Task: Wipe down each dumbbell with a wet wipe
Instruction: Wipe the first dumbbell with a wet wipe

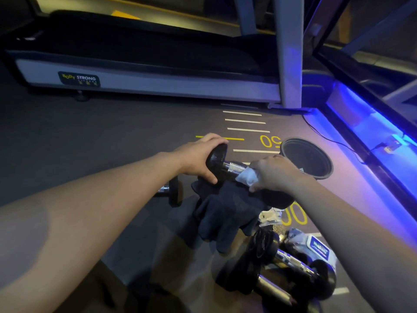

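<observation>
I hold a black dumbbell [225, 164] with a chrome handle above the floor. My left hand [199, 158] grips its near black head. My right hand [274, 172] pinches a white wet wipe [248, 177] against the chrome handle; the far head is hidden behind that hand. A dark cloth [222, 213] hangs beneath the held dumbbell. Another dumbbell [172, 192] lies on the floor, partly behind my left forearm. Two more dumbbells [284, 269] lie at the lower right, next to a wet wipe pack [320, 247].
A round black bin [308, 158] stands just beyond my right hand. A treadmill [144, 71] runs across the back, with its grey upright [288, 53]. A blue-lit wall strip [365, 123] and a cable run along the right. Small wrappers [269, 219] lie on the floor.
</observation>
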{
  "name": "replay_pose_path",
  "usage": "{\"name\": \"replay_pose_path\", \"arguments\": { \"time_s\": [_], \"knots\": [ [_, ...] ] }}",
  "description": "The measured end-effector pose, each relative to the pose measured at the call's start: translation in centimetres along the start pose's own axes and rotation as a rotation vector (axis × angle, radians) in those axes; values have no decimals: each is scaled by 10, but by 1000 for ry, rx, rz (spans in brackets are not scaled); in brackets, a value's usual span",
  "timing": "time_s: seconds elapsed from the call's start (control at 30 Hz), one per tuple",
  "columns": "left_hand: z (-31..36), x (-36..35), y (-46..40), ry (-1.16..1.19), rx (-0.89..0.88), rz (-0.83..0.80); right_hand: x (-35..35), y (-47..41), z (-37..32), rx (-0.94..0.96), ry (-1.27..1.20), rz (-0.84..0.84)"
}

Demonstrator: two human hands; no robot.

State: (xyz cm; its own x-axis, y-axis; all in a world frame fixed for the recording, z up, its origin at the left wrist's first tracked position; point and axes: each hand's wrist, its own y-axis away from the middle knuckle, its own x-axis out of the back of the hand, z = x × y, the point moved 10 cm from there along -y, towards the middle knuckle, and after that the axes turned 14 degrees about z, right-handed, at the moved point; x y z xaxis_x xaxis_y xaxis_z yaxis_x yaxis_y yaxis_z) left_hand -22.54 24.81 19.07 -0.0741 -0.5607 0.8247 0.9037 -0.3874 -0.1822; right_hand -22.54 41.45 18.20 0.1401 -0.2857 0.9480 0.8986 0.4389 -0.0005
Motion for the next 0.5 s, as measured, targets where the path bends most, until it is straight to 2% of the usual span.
{"name": "replay_pose_path", "arguments": {
  "time_s": [0.13,0.27,0.5],
  "knots": [
    [0,1,1,-5,5,-4,1,-1,8,-87,-204,-97],
    [1,-1,1,9,3,-1,13,-15,8,-130,-430,-76],
    [-5,-8,-5,82,8,-22,9,-16,10,-159,-420,-55]
  ]
}}
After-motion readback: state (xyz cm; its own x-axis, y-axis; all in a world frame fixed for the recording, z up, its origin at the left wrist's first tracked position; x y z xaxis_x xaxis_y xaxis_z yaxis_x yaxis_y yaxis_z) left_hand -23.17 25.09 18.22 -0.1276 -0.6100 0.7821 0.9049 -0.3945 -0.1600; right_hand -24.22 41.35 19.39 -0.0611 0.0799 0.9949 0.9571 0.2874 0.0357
